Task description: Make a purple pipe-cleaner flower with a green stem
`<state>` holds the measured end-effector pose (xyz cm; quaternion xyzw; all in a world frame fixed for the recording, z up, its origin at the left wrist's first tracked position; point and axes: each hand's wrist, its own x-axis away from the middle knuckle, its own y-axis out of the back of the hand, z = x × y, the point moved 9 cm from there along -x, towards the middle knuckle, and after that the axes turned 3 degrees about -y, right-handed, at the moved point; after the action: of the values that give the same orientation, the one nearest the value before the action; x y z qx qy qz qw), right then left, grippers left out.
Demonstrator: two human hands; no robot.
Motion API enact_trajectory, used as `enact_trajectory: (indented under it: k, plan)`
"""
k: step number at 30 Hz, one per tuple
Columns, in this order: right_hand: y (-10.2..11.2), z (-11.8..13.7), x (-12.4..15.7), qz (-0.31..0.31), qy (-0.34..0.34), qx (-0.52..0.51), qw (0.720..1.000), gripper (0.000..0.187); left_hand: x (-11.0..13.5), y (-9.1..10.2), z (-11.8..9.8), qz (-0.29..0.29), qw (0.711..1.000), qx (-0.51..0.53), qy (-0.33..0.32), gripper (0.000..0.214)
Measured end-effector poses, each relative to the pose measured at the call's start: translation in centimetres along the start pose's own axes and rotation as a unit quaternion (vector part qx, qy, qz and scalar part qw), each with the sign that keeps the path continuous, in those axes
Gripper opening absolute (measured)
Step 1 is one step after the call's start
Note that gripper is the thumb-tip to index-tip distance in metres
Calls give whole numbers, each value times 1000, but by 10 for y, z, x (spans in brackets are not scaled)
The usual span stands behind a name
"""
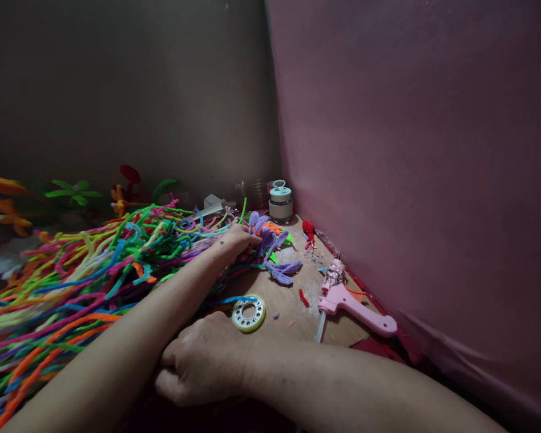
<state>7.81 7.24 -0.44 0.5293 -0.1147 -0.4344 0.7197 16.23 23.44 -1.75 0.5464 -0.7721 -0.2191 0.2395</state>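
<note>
My left hand (237,240) reaches far forward across the wooden tabletop (293,307). Its fingers are closed on purple pipe-cleaner flower pieces (270,240) at the edge of a big pile of coloured pipe cleaners (94,264). More purple petal shapes (283,270) lie just right of it. My right hand (202,361) rests close to me, under my left forearm, with its fingers curled in; what they hold, if anything, is hidden. A green and white tape roll (249,313) lies just beyond that hand.
A pink glue gun (349,297) lies to the right by the pink wall (410,150). A small teal-lidded container (280,201) stands in the far corner. Red scraps (308,230) and finished pipe-cleaner flowers (72,195) sit along the back.
</note>
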Motion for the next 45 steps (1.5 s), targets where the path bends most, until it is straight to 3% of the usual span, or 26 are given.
enact_trajectory:
  k: [15, 22, 28, 45]
  plan:
    - [2, 2, 2, 0, 7, -5, 1000, 29, 6, -4, 3, 35, 995, 96, 21, 26]
    - [1, 2, 2, -3, 6, 1, 1000, 31, 4, -10, -1, 79, 974, 210, 0, 20]
    - [3, 2, 2, -8, 10, -3, 1000, 30, -4, -5, 0, 63, 958, 279, -22, 16]
    - [0, 2, 1, -14, 15, -9, 1000, 31, 5, 3, -13, 18, 987, 146, -71, 17]
